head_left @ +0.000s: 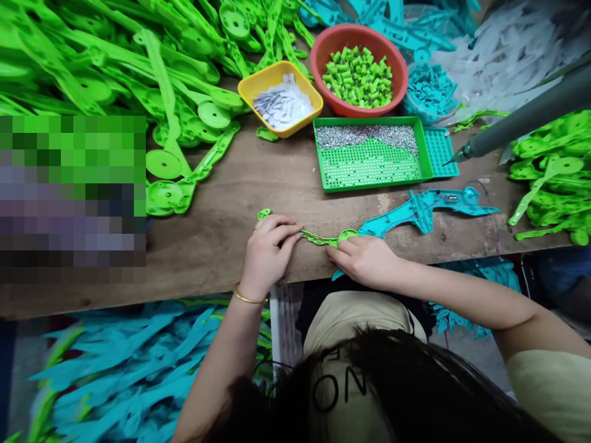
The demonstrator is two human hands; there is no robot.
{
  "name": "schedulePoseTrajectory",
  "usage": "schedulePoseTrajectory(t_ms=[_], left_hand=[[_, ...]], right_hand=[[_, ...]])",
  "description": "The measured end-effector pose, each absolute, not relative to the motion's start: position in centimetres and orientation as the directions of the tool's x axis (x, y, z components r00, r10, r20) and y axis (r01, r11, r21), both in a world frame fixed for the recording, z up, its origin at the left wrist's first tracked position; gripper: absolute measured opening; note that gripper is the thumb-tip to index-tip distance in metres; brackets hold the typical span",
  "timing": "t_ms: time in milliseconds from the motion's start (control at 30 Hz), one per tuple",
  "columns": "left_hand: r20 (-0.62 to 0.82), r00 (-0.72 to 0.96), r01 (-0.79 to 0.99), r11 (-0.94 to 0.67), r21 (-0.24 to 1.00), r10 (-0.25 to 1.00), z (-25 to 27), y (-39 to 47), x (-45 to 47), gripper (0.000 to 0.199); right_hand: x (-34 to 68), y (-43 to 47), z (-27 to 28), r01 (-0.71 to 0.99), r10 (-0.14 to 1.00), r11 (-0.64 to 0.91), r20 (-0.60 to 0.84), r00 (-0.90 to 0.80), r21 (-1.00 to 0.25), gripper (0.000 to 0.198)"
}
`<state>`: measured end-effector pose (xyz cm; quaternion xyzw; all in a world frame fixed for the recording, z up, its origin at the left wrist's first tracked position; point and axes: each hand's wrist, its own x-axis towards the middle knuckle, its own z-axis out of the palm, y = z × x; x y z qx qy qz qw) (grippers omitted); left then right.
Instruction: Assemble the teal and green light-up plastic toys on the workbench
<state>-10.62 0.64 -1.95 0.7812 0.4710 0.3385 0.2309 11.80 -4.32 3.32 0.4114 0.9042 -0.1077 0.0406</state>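
Observation:
Near the table's front edge, my left hand (272,249) is closed, its thumb and fingertips pinching the left portion of a narrow green plastic part (318,240). The part's rounded end sticks out beyond my knuckles. My right hand (367,259) is closed on the wider right end of the same part, its fingers hiding much of it. A thin dark line, like a wire, runs along the part. Just beyond my right hand lies a turquoise plastic shell (427,209) with a thin wire; a turquoise tip also shows below that hand.
A green perforated tray (369,184) holds small metal pieces. Behind it stand a yellow bowl (247,92) of whitish strips and a red bowl (318,61) of small green pieces. Green parts (161,92) heap up left. A dark grey pointed tool (521,117) hangs at right.

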Motion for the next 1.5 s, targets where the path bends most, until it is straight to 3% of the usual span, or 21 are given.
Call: schedulePoseTrajectory(t_ms=[100, 200, 267, 400, 533, 667, 767, 900, 1167, 1300, 1500], left_hand=[[0.333, 0.331, 0.602, -0.469, 0.646, 0.883, -1.9, 0.2, -10.4, 0.013], [0.405, 0.352, 0.653, -0.531, 0.540, 0.844, -1.7, -1.6, -9.1, 0.021], [0.425, 0.416, 0.637, -0.591, 0.495, 0.804, -1.8, -3.3, -7.8, 0.028], [0.410, 0.431, 0.611, -0.594, 0.523, 0.804, -2.6, -5.7, -5.9, 0.036], [0.412, 0.440, 0.646, -0.600, 0.472, 0.798, -3.0, -5.9, -5.7, 0.035], [0.396, 0.463, 0.664, -0.606, 0.437, 0.793, -2.7, -5.5, -5.8, 0.033], [0.384, 0.467, 0.658, -0.603, 0.450, 0.797, -2.5, -5.4, -5.9, 0.033], [0.375, 0.464, 0.643, -0.596, 0.481, 0.803, -2.5, -5.2, -5.9, 0.033], [0.412, 0.446, 0.658, -0.603, 0.451, 0.794, -1.9, -5.0, -5.4, 0.028], [0.453, 0.467, 0.623, -0.646, 0.441, 0.759, -1.7, -4.8, -4.5, 0.028], [0.364, 0.520, 0.604, -0.634, 0.483, 0.773, -1.7, -4.4, -4.5, 0.029]], right_hand=[[12.2, -4.9, 3.0, 0.783, 0.773, 0.615, -0.123, -0.622, -0.090, 0.031], [12.4, -4.9, 2.9, 0.804, 0.790, 0.586, -0.151, -0.594, -0.098, 0.032], [12.3, -4.7, 3.2, 0.812, 0.789, 0.571, -0.191, -0.583, -0.120, 0.032], [12.5, -4.2, 4.3, 0.840, 0.795, 0.507, -0.273, -0.542, -0.194, 0.033], [13.5, -3.2, 4.9, 0.877, 0.824, 0.366, -0.330, -0.461, -0.311, 0.031], [14.3, -2.2, 4.9, 0.912, 0.885, 0.175, -0.346, -0.310, -0.371, 0.026], [14.7, -1.7, 4.8, 0.906, 0.901, 0.115, -0.342, -0.267, -0.407, 0.023], [15.2, -1.2, 4.6, 0.908, 0.905, 0.105, -0.340, -0.256, -0.405, 0.021], [15.2, -1.2, 4.5, 0.955, 0.904, 0.159, -0.351, -0.243, -0.252, 0.020], [15.0, -1.1, 4.4, 0.948, 0.893, 0.205, -0.350, -0.283, -0.244, 0.022], [15.3, -0.6, 4.6, 0.930, 0.872, 0.253, -0.353, -0.339, -0.268, 0.023]])
